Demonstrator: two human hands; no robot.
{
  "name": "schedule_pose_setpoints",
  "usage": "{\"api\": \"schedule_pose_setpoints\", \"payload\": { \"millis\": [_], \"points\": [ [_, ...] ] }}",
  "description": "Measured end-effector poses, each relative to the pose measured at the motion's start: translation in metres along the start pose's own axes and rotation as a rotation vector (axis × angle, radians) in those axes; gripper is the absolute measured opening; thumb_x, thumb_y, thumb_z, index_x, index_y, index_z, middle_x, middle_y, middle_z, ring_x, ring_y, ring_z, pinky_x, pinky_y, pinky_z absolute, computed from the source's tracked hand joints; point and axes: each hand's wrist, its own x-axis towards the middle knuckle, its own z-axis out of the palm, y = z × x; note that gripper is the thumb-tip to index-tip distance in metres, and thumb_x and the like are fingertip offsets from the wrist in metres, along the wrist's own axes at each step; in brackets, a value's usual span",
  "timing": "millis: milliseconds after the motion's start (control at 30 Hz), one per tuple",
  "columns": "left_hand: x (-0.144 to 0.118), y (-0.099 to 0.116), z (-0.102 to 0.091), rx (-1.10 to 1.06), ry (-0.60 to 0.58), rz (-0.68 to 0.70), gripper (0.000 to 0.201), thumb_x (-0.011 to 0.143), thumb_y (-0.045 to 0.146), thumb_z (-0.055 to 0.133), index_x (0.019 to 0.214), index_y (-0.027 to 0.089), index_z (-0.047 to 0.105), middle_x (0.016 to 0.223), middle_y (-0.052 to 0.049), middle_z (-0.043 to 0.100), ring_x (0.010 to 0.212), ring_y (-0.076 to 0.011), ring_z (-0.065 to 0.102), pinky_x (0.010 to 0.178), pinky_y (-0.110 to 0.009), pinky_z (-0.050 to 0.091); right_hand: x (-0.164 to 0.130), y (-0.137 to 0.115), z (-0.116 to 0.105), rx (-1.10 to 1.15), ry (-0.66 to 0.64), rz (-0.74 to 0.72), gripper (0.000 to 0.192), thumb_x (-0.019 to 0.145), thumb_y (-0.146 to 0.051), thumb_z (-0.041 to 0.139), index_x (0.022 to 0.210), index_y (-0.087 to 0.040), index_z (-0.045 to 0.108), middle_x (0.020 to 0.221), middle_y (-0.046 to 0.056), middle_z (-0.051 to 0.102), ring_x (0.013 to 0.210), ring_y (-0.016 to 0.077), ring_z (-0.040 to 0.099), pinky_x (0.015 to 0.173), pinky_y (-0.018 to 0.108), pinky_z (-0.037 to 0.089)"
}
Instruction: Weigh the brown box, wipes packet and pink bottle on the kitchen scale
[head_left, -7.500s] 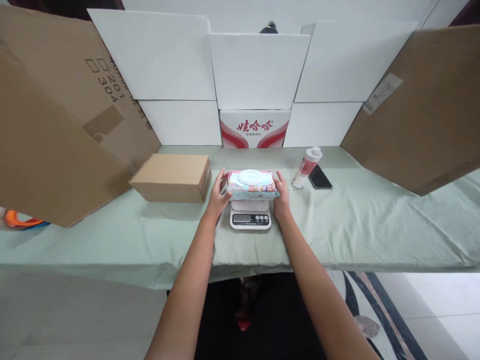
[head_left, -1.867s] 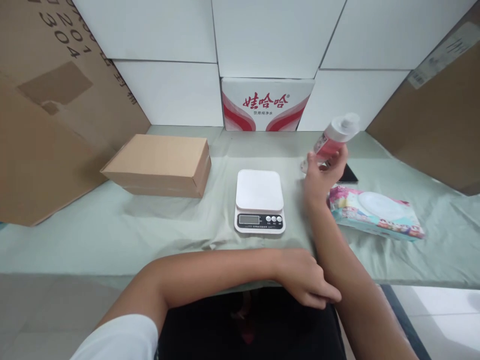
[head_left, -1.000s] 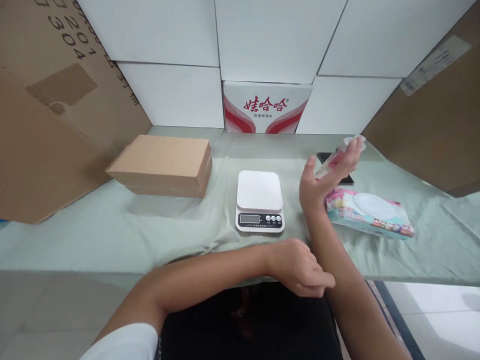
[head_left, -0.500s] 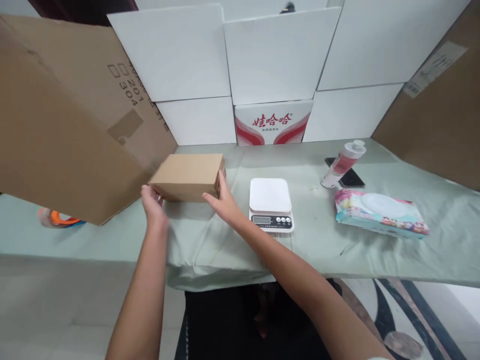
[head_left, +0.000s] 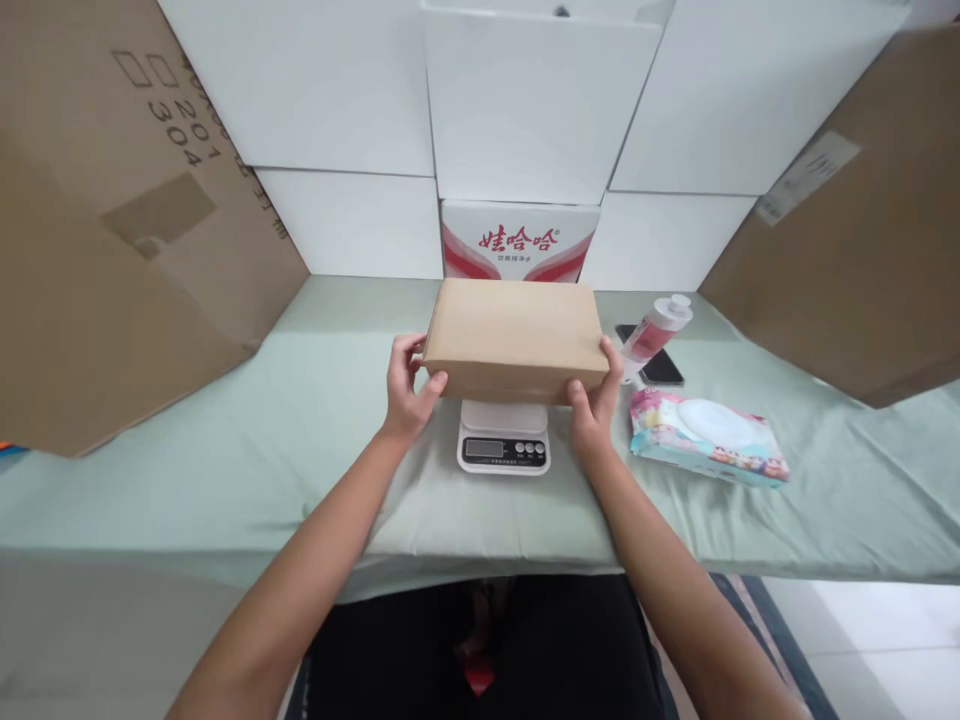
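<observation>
A plain brown cardboard box (head_left: 516,335) sits over the platform of a small white kitchen scale (head_left: 503,446), hiding most of the platform. My left hand (head_left: 406,388) grips the box's left end. Its right front corner is held by my right hand (head_left: 595,405). The scale's display and buttons show just below the box. I cannot tell whether the box rests fully on the scale or is held slightly above it.
A pack of wet wipes (head_left: 706,436) lies right of the scale on the pale green table cover (head_left: 225,450). Behind it stand a pink-and-white bottle (head_left: 655,330) and a dark phone (head_left: 651,362). Large brown cartons (head_left: 112,230) and white boxes (head_left: 517,110) wall the table.
Both hands took the brown box from the left of the table and carried it right, over the scale. Before that, my right hand set the bottle down.
</observation>
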Motion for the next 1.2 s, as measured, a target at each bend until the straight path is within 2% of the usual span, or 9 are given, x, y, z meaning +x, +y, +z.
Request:
{"api": "schedule_pose_setpoints", "payload": {
  "millis": [167,300,533,900,1000,1100,1200],
  "points": [
    [-0.015,-0.004,-0.007,0.017,0.034,0.122,0.062,0.081,0.065,0.075,0.124,0.026,0.056,0.109,-0.006,0.053,0.099,-0.0204,0.055,0.079,-0.031,0.047,-0.013,-0.002,0.007,-0.011,0.075,-0.065,0.054,0.102,-0.057,0.042,0.147,-0.029,0.051,0.141,0.012,0.055,0.141,0.0304,0.050,0.121,0.057,0.038],
    [-0.015,-0.001,-0.010,0.060,0.010,0.111,0.061,0.083,0.067,0.073,0.124,0.025,0.056,0.109,-0.006,0.053,0.097,-0.0204,0.056,0.079,-0.032,0.048,-0.012,-0.002,0.007,-0.048,0.105,-0.027,0.057,0.103,-0.061,0.033,0.144,-0.027,0.054,0.139,0.013,0.057,0.139,0.0311,0.051,0.119,0.056,0.041],
    [-0.014,-0.003,-0.008,0.073,-0.015,0.064,0.065,0.082,0.071,0.071,0.125,0.025,0.056,0.111,-0.007,0.053,0.100,-0.0215,0.056,0.080,-0.033,0.048,-0.013,0.001,0.006,-0.048,0.134,-0.020,0.054,0.103,-0.062,0.034,0.138,-0.027,0.057,0.131,0.012,0.059,0.132,0.0307,0.054,0.115,0.055,0.043],
    [-0.015,-0.002,-0.007,0.062,-0.075,0.117,0.058,0.084,0.062,0.072,0.125,0.025,0.055,0.111,-0.007,0.054,0.101,-0.0213,0.058,0.075,-0.031,0.049,-0.010,0.001,0.003,-0.050,0.157,-0.067,0.047,0.104,-0.057,0.036,0.132,-0.027,0.059,0.126,0.011,0.057,0.130,0.0297,0.053,0.116,0.056,0.041],
    [-0.014,-0.003,-0.008,0.073,-0.072,0.106,0.062,0.082,0.066,0.072,0.125,0.024,0.055,0.111,-0.008,0.055,0.102,-0.0218,0.058,0.075,-0.031,0.049,-0.009,0.002,0.003,-0.038,0.156,-0.061,0.050,0.104,-0.058,0.035,0.133,-0.026,0.059,0.126,0.011,0.057,0.128,0.0296,0.055,0.113,0.054,0.044],
    [-0.011,-0.005,-0.009,0.041,-0.033,0.094,0.068,0.081,0.076,0.067,0.123,0.024,0.057,0.108,-0.008,0.056,0.096,-0.0206,0.058,0.074,-0.031,0.048,-0.006,0.007,0.005,0.070,0.214,-0.041,0.053,0.102,-0.063,0.038,0.136,-0.027,0.059,0.124,0.010,0.056,0.112,0.0259,0.060,0.101,0.048,0.050],
    [-0.005,-0.004,-0.010,-0.044,0.116,0.032,0.067,0.083,0.080,0.059,0.118,0.023,0.058,0.101,-0.006,0.056,0.083,-0.0167,0.055,0.069,-0.030,0.046,0.000,0.015,0.006,0.195,0.337,0.079,0.054,0.099,-0.065,0.039,0.136,-0.030,0.057,0.117,0.007,0.056,0.096,0.0199,0.061,0.089,0.040,0.052]
  ]
}}
